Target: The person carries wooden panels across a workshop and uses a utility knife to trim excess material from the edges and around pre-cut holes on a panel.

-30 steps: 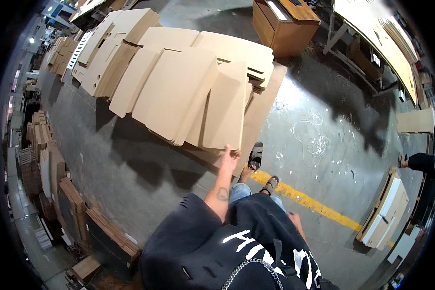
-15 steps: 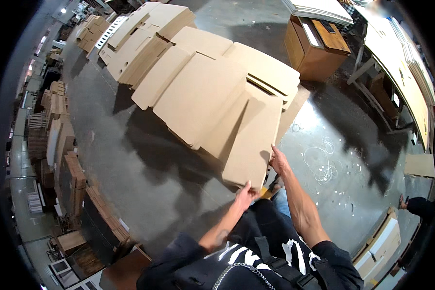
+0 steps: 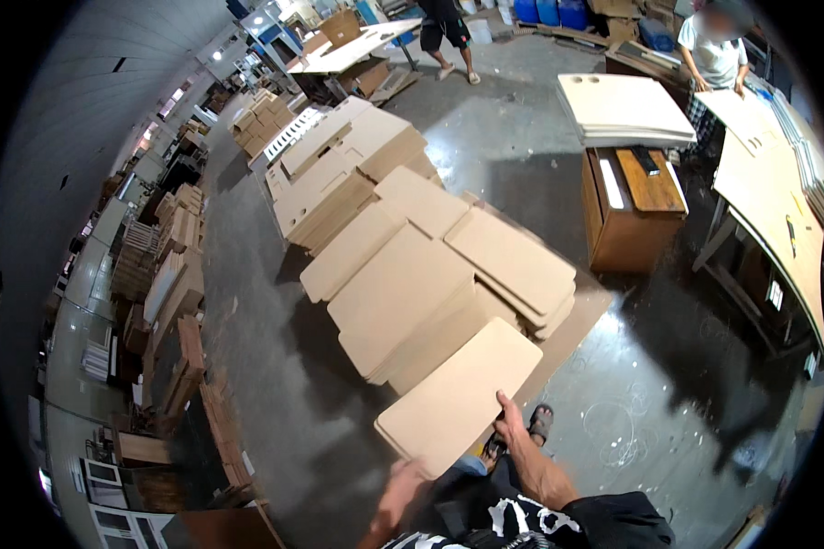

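Tan board point(image 3: 458, 393) turned; right fingers point(image 3: 501, 399) clamped on near edge; left fingers point(image 3: 412, 468) at corner, blurred, closure unclear.

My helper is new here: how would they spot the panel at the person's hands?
Find the tan board stacks and go to their end nearest the camera. There is a rounded-corner panel, the right hand gripping its edge, the blurred left hand at a corner. Unlike its neighbours, it is in hand.

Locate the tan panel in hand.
In the head view, the tan panel is lower centre, in front of the stacked panels, with the left hand and right hand at its near edge.
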Available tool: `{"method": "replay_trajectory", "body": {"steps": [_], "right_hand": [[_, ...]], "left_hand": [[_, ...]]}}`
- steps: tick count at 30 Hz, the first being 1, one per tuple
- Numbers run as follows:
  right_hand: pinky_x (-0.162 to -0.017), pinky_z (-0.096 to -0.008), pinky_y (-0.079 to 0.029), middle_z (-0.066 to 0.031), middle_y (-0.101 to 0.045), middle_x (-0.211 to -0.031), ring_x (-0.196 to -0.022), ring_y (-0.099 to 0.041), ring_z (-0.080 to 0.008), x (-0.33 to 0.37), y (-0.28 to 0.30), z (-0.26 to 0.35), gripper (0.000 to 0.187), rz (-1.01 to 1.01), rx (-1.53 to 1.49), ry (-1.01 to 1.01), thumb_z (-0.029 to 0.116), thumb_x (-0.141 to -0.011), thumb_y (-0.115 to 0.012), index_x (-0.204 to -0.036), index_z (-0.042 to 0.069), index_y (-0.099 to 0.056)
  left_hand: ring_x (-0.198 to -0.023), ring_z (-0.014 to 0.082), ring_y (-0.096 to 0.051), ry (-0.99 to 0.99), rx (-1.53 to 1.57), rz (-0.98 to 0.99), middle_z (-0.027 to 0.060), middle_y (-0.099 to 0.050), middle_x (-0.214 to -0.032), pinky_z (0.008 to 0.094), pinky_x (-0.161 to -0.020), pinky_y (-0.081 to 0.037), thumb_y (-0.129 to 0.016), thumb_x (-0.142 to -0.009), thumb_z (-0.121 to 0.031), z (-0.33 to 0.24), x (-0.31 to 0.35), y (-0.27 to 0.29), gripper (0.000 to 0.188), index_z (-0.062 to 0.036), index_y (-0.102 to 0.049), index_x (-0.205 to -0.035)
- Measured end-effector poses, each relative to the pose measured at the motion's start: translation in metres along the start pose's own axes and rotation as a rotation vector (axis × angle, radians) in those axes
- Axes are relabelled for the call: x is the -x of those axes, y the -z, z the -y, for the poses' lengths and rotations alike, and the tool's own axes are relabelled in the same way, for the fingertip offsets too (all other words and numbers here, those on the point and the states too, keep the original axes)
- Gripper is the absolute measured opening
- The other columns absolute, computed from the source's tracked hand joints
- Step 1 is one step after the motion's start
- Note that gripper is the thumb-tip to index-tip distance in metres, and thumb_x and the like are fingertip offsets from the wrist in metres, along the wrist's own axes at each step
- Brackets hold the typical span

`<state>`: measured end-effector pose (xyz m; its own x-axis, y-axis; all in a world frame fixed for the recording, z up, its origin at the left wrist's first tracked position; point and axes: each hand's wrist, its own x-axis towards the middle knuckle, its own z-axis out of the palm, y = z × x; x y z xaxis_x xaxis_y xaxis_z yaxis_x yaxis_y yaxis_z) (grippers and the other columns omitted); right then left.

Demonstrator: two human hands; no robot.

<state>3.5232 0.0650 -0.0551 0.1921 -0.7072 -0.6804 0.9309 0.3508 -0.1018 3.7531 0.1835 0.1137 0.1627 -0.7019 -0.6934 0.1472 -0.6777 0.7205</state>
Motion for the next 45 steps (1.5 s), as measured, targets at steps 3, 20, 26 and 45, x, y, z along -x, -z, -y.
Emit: {"method": "replay_trajectory", "body": {"steps": [3, 20, 26, 45], "right_hand": [[-0.099, -0.0454, -0.038, -0.0077, -0.056, -0.118, -0.114, -0.048, -0.0260, 0.038, -0.028, 0.027, 0.038, 0.147, -0.023, 0.027, 0.025, -0.085, -0.063, -0.118, 0.010, -0.051], [-0.101, -0.0430, -0.035, -0.0078, -0.048, -0.128, -0.119, -0.044, -0.0247, 0.090, -0.128, 0.237, 0.059, 0.268, -0.275, 0.357, 0.043, -0.081, -0.064, -0.125, 0.007, -0.047], [-0.099, -0.0421, -0.035, -0.0026, -0.061, -0.092, -0.098, -0.054, -0.0163, 0.161, -0.134, 0.244, 0.040, 0.440, -0.197, 0.366, 0.037, -0.083, -0.064, -0.112, 0.009, -0.059], [-0.095, -0.0386, -0.040, -0.0033, -0.058, -0.113, -0.105, -0.052, -0.0179, 0.212, -0.108, 0.230, 0.048, 0.314, -0.343, 0.368, 0.031, -0.081, -0.069, -0.119, 0.007, -0.053]], "left_hand": [[-0.089, 0.0198, -0.060, -0.081, 0.318, -0.185, 0.0064, -0.060, -0.100, 0.0326, -0.071, -0.049, -0.060, -0.087, -0.017, -0.053, 0.024, -0.029, 0.034, -0.0027, -0.048, -0.115], [-0.085, 0.0084, -0.050, -0.872, 0.006, -0.089, 0.0006, -0.056, -0.092, 0.0219, -0.079, -0.040, -0.072, -0.079, -0.020, -0.231, 0.103, -0.118, 0.036, -0.0009, -0.051, -0.102], [-0.089, 0.0098, -0.053, -1.003, -0.008, -0.043, 0.0023, -0.059, -0.099, 0.0237, -0.080, -0.042, -0.070, -0.081, -0.015, -0.252, 0.136, -0.109, 0.039, 0.0009, -0.052, -0.111], [-0.072, 0.0099, -0.052, -1.035, -0.189, -0.012, 0.0040, -0.058, -0.083, 0.0231, -0.065, -0.043, -0.072, -0.079, -0.023, -0.270, 0.161, -0.125, 0.045, 0.0051, -0.055, -0.110]]}}
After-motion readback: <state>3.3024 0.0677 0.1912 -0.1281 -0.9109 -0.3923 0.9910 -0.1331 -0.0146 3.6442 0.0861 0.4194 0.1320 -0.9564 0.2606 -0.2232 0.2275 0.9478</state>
